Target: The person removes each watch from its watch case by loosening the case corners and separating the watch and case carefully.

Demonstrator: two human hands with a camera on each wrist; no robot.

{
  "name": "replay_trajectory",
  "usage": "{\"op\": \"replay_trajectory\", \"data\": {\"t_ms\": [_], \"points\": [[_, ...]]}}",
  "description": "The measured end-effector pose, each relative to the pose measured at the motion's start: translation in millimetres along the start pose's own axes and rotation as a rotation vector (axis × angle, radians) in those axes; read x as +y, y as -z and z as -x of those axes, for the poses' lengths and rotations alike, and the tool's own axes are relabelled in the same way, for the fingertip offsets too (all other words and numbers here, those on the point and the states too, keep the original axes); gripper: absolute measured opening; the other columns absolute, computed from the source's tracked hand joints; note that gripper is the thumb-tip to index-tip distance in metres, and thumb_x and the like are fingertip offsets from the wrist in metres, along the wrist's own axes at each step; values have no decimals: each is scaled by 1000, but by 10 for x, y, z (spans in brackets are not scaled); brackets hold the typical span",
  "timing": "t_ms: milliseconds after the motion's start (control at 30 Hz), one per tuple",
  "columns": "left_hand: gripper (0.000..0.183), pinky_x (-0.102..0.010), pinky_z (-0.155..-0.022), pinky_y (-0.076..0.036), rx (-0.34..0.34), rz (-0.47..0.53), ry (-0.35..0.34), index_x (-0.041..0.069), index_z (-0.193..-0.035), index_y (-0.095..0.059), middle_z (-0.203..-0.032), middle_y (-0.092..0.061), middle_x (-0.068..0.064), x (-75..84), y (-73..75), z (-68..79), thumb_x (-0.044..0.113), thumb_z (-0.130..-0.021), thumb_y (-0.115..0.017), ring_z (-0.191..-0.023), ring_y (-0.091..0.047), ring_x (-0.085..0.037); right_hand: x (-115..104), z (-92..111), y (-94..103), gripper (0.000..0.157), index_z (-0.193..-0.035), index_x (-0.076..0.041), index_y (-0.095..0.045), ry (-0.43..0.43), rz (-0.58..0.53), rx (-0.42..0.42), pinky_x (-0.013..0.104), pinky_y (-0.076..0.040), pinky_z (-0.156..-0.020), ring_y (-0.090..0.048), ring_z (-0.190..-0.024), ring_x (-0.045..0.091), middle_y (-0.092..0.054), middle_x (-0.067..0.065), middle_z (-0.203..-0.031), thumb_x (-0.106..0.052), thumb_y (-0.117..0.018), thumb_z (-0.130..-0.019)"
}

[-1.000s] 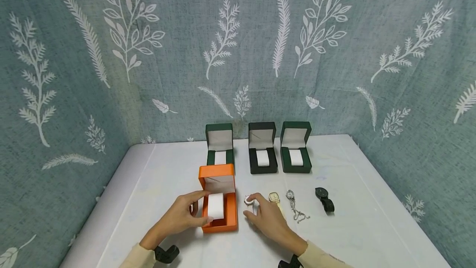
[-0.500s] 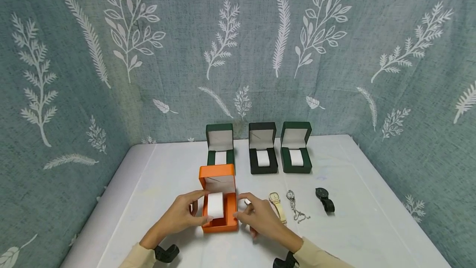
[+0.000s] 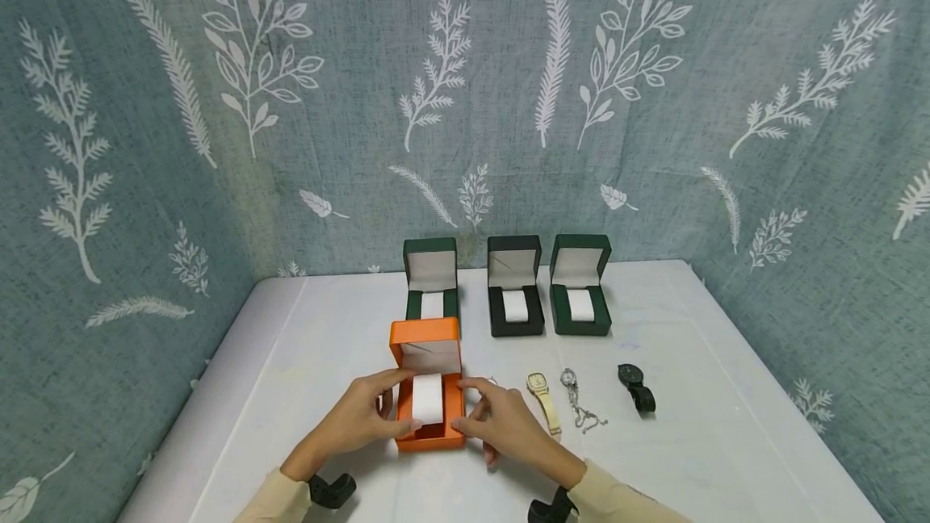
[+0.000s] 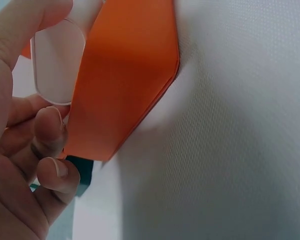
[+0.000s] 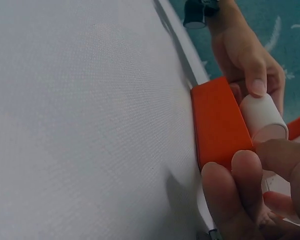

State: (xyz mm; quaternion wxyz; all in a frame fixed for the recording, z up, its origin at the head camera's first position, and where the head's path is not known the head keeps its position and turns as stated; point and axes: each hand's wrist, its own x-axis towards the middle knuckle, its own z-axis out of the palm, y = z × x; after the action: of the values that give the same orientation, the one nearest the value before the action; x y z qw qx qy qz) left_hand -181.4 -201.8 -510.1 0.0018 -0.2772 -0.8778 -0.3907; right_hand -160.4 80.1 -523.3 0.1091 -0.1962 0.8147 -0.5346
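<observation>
An orange watch box (image 3: pixel 429 444) stands with its lid up. My left hand (image 3: pixel 363 408) grips the white watch cushion (image 3: pixel 427 399) at its left part, thumb in front and forefinger behind. In the left wrist view, the cushion's oval end (image 4: pixel 59 62) shows between those fingers. My right hand (image 3: pixel 501 422) is at the box's right wall, thumb and forefinger apart at the rim. In the right wrist view, its fingertips (image 5: pixel 247 161) meet the box's corner, and one finger overlaps the end of the cushion. Just beyond the right hand, a watch (image 3: pixel 491 381) is mostly hidden.
Behind stand a green box (image 3: pixel 430 246), a black box (image 3: pixel 513 247) and another green box (image 3: pixel 581 244), lids up, each with a white cushion. On the right lie a gold watch (image 3: pixel 543 402), a silver watch (image 3: pixel 574 398) and a black watch (image 3: pixel 636 387).
My right hand has left the nearby watch and moved left to the orange box's right side. The white cushion has shifted slightly right, with my left hand still holding it.
</observation>
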Motion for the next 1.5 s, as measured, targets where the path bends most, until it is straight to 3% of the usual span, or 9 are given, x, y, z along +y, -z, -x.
{"op": "replay_trajectory", "data": {"t_ms": [233, 500, 633, 867, 1100, 1333, 1500], "points": [[66, -23, -56, -47, -21, -37, -31, 10, -135, -66, -102, -63, 7, 4, -37, -33, 38, -80, -90, -71, -54, -5, 4, -3, 3, 59, -143, -16, -57, -11, -20, -12, 40, -52, -40, -61, -38, 18, -70, -3, -76, -29, -81, -91], [70, -25, -69, -46, -16, -189, -22, 13, -137, -65, -114, -62, 9, 55, -65, -55, 40, -78, -90, -83, -53, -9, 3, -2, 5, 58, -143, -17, -56, -9, -13, -13, 40, -52, -40, -61, -38, 17, -70, -2, -76, -29, -80, -92], [74, -27, -73, -46, -33, -143, 32, 11, -138, -64, -122, -63, 4, 72, -64, -52, 42, -77, -91, -88, -53, -13, 6, 0, 7, 58, -143, -17, -56, -10, -21, -17, 41, -52, -40, -61, -39, 18, -70, -1, -76, -29, -80, -92], [76, -25, -66, -47, -42, -35, 95, 13, -138, -64, -122, -63, 3, 53, -49, -18, 41, -74, -93, -81, -54, -11, 17, 11, 1, 57, -143, -17, -56, 6, -27, -22, 39, -52, -40, -61, -39, 18, -71, -2, -75, -31, -79, -93], [77, -24, -60, -46, -74, -23, 86, 13, -140, -63, -113, -61, 5, 28, -25, -22, 45, -76, -90, -73, -54, -9, 9, 14, 4, 58, -144, -19, -56, -1, -46, -26, 40, -53, -41, -62, -39, 19, -71, 2, -75, -32, -80, -92], [73, -24, -60, -47, -88, -21, 38, 9, -144, -59, -118, -61, 2, 26, -20, -6, 46, -86, -82, -72, -55, -9, 26, 10, 3, 58, -144, -19, -56, -6, -37, -22, 40, -53, -41, -62, -39, 18, -71, 3, -75, -31, -80, -92], [75, -23, -61, -46, -62, -54, 23, 9, -144, -60, -122, -60, 2, 21, -43, 6, 47, -84, -84, -75, -55, -7, 30, 11, -3, 57, -144, -19, -56, 1, -50, -22, 40, -52, -40, -61, -39, 17, -71, 4, -74, -29, -80, -92]]}}
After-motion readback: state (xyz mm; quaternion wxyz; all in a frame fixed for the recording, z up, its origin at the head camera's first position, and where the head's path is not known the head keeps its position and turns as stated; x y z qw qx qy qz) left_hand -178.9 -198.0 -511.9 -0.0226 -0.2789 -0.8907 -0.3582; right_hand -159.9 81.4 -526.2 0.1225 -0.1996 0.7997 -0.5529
